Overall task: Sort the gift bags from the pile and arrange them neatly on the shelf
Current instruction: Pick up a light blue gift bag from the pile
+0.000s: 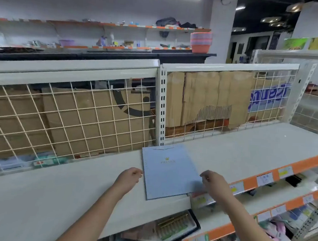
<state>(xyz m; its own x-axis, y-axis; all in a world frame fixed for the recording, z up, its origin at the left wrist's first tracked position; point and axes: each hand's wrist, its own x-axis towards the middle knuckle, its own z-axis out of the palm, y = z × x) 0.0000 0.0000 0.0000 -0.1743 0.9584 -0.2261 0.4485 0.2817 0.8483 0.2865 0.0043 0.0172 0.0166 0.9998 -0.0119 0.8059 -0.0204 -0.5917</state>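
So the pale blue gift bag (170, 172) is lying flat on the top shelf (246, 144), lower centre of the frame, its near edge about level with the shelf front. The left hand (130, 176) sits loosely curled at its left edge, and the right hand (213, 181) is at its right edge, probably squaring it up (can't tell if either actually pinches it). The pile isn't in view.

Views: one only, worn on the person's head.
Facing: forward and down, over the white shelf (246, 144) toward its wire-grid back (61, 118).
Nearness: close; both forearms reach in from the bottom edge, the left hand (130, 176) and right hand (211, 181) low-centre.
Beyond the hands: far wall shelves, blurred.
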